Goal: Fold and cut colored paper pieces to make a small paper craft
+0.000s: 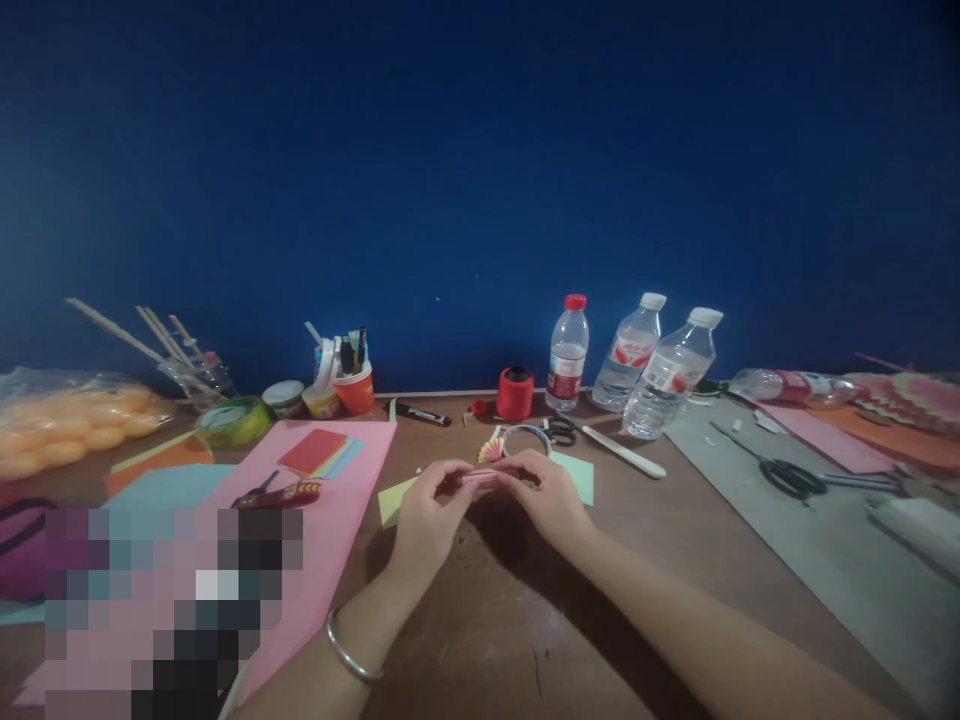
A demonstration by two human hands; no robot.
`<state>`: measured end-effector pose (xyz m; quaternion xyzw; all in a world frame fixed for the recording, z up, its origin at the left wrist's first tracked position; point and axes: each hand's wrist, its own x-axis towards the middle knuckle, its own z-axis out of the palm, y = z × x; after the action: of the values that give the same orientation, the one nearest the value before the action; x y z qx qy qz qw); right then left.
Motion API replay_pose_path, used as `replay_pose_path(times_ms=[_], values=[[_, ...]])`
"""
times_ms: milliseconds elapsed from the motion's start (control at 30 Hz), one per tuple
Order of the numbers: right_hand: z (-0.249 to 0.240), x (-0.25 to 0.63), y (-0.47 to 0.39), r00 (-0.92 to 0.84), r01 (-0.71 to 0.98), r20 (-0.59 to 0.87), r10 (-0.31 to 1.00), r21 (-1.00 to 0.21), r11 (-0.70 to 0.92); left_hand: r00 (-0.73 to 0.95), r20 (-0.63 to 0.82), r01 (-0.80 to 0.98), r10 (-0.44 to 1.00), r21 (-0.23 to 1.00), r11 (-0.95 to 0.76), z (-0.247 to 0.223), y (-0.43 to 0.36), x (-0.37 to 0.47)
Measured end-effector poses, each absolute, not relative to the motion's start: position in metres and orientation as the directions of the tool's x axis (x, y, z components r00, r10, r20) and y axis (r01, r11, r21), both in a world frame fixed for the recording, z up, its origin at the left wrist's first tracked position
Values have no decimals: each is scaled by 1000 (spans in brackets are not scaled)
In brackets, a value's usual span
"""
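Left hand (435, 505) and right hand (546, 492): fingers pinched on opposite ends of pink paper (489, 479) | pink paper: held above table (480, 640), near red-capped bottle (568, 358) and scissors (561, 431)

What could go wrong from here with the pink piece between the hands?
The pink piece, pinched by the left hand and right hand, might slip or crease unevenly. The small fan-shaped piece sits just beyond the fingers and could be crushed. A long forward reach might tip the red-capped bottle.
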<state>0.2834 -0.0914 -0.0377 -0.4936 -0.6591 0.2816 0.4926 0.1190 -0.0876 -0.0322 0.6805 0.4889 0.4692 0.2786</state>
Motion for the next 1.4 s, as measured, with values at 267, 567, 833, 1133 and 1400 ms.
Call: replay_pose_path(times_ms=[267, 567, 833, 1133, 1400], values=[[-41, 282, -91, -82, 370, 387, 919, -844, 388, 213, 407, 508, 888, 731, -457, -33, -85, 116], [-41, 283, -91, -69, 433, 380, 922, -822, 371, 242, 318, 458, 917, 796, -397, -34, -85, 117], [-43, 280, -91, -41, 383, 271, 962, -885, 265, 201, 294, 451, 934, 819, -355, -37, -85, 117], [-41, 278, -93, -58, 303, 290, 955, -907, 294, 217, 322, 443, 922, 809, -387, -33, -90, 119], [-37, 277, -94, -35, 282, 236, 971, -930, 236, 214, 317, 405, 924, 832, -379, -36, -88, 118]])
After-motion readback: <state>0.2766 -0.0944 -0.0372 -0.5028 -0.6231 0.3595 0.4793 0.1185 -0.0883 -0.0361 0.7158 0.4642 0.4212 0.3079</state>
